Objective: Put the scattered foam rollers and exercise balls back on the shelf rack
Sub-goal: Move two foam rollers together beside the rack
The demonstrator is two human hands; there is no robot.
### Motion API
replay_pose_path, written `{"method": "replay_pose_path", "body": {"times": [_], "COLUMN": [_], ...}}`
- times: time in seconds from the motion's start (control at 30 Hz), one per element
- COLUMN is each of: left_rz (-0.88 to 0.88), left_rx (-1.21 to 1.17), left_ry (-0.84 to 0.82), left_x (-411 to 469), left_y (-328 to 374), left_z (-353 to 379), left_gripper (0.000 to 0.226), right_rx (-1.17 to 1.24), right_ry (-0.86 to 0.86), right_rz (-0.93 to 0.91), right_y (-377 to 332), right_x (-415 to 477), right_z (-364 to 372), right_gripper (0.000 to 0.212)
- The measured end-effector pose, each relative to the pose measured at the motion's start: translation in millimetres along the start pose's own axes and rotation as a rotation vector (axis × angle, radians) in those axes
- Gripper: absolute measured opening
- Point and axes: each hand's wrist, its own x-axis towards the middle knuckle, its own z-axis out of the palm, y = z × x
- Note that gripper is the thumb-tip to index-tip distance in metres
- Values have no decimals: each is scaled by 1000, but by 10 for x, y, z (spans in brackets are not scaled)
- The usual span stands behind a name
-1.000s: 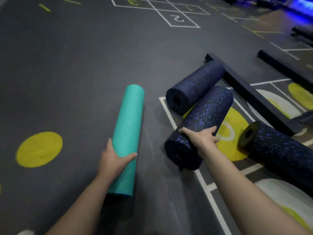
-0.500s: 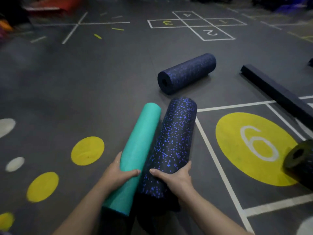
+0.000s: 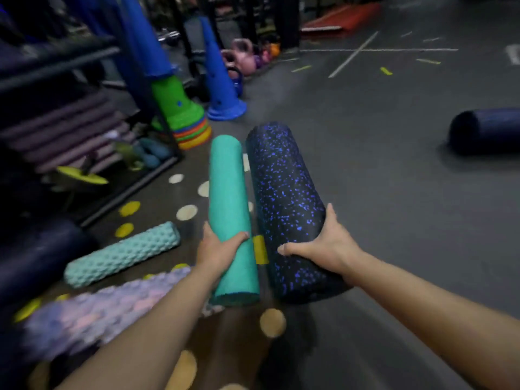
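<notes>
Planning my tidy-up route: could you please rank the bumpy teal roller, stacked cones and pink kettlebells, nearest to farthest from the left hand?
From the left hand:
1. Bumpy teal roller, floor, just left.
2. Stacked cones, ahead by the rack.
3. Pink kettlebells, far back.

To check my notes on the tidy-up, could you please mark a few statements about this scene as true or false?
1. The left hand grips the smooth teal roller. True.
2. The right hand holds nothing. False: it grips the speckled black roller.
3. A bumpy pale teal roller lies on the floor, left of the held pair. True.
4. Both held rollers rest on the shelf rack. False: both are in the hands; the rack stands at the left.
5. A dark roller lies on the floor at far right. True.
</notes>
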Motion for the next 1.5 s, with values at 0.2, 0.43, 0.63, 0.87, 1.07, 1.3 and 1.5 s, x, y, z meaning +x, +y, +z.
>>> {"method": "replay_pose_path", "body": {"times": [0.2, 0.43, 0.63, 0.87, 1.07, 1.3, 1.5], "left_rz": [-110, -177, -17, 408, 576, 514, 412], "left_rx": [-509, -535, 544, 745, 1068, 1180, 1140], "left_ry": [370, 499, 571, 307, -224, 127, 3], "left_x": [411, 540, 560, 580, 712, 948, 915], "left_y": [-364, -479, -413, 405, 525, 585, 552], "left_z": [-1163, -1988, -1835, -575, 741, 1409, 1321], "left_gripper": [108, 112, 64, 41, 44, 42, 32], "right_rx": [-482, -800, -757, -635, -674, -494, -337], "right_ry": [-138, 34, -106, -174, -108, 117, 55], "right_rz": [-255, -506, -640, -425, -206, -59, -43], "right_y": [-1044, -1730, -1297, -250, 472, 1285, 913], "right_x": [261, 513, 711, 677, 575, 801, 898], "right_z": [699, 1207, 1320, 755, 50, -483, -620], "right_gripper": [167, 153, 121, 79, 62, 56, 56]}}
